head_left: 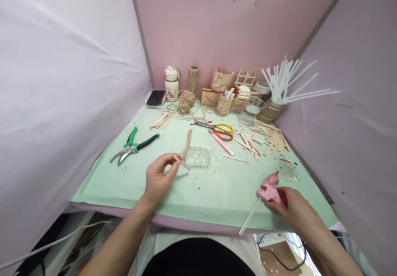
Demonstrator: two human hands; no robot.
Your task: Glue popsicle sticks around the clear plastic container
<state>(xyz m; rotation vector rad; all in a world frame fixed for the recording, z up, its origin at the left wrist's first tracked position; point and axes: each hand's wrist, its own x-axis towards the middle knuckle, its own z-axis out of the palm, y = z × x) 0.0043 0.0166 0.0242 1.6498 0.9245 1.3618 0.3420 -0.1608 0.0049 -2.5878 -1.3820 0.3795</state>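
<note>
Between the thumb and fingers of my left hand is a short wooden craft stick, tilted down to the right. Just beyond it, a clear plastic container sits on the table, with a flat wooden piece standing up at its left side. My right hand grips the handle of a pink hot glue gun near the table's right front. The gun's nozzle points up and away, and a long white glue stick sticks out of its back end.
Green-handled pruning shears lie at left. Scissors, a pink craft knife and loose craft sticks lie centre-right. Along the back stand a bottle, twine, a pen holder and a container of glue sticks.
</note>
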